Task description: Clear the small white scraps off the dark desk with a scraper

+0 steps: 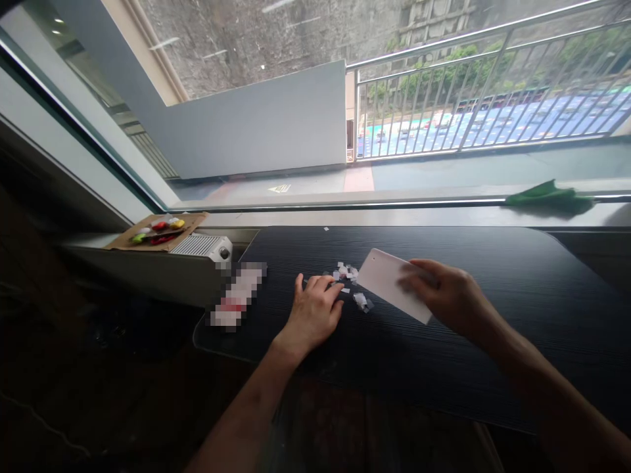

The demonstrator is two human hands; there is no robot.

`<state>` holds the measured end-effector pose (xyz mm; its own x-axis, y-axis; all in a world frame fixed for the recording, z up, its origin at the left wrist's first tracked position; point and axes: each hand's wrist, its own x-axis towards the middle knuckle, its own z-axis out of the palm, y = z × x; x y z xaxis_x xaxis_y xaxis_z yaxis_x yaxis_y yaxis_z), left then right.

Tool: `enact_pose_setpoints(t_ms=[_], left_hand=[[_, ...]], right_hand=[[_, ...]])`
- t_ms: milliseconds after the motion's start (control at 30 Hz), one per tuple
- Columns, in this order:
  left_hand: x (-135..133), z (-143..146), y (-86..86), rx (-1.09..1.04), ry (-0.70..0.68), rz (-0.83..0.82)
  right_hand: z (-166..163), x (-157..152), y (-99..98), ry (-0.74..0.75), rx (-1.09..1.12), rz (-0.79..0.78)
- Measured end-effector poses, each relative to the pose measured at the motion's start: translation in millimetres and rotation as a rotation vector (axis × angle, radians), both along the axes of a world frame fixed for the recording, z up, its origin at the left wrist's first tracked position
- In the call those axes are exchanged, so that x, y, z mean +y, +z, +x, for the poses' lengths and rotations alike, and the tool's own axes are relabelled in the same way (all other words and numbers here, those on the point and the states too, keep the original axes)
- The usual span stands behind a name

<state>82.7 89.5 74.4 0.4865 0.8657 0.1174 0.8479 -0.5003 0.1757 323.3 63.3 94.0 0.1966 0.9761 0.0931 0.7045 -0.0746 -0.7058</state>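
Observation:
My right hand (pixel 448 289) grips a flat white rectangular card (pixel 389 279) with a small hole near one corner. The card is tilted, its left end close to a loose pile of small white and clear scraps (pixel 348 270) on the dark table (pixel 493 355). Fingers spread and palm down, my left hand (pixel 315 309) is at the near left side of the scraps. Its fingertips partly hide some of them. A smaller clump of scraps (pixel 363 302) lies between my two hands, below the card's left end.
A blurred-out pale item with a red patch (pixel 236 299) lies at the table's left end. Beyond it, cardboard with colourful items (pixel 165 226) sits by a white radiator (pixel 204 246). Green cloth (pixel 549 197) rests on the right windowsill. One scrap (pixel 326 228) lies at the table's back edge.

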Motion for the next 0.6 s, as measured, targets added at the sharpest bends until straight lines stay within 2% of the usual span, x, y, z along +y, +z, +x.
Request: enact_pose_setpoints(t_ms=[167, 267, 400, 467, 600], left_hand=[[8.9, 6.8, -4.5, 0.012, -0.038, 0.003], [1.1, 3.7, -4.4, -0.009, -0.009, 0.038], [-10.0, 2.6, -5.9, -0.022, -0.109, 0.047], [-11.4, -0.7, -7.1, -0.009, -0.057, 0.054], [-13.9, -13.4, -7.0, -0.02, 0.095, 0.112]], right_hand=[[-3.3, 7.7, 7.5, 0.015, -0.049, -0.021], [5.6, -6.6, 9.4, 0.007, -0.056, -0.019], [6.7, -24.8, 10.0, 0.059, -0.06, -0.046], [3.6, -27.7, 10.7, 0.093, -0.035, -0.073], [-0.8, -21.3, 12.5, 0.035, -0.056, -0.037]])
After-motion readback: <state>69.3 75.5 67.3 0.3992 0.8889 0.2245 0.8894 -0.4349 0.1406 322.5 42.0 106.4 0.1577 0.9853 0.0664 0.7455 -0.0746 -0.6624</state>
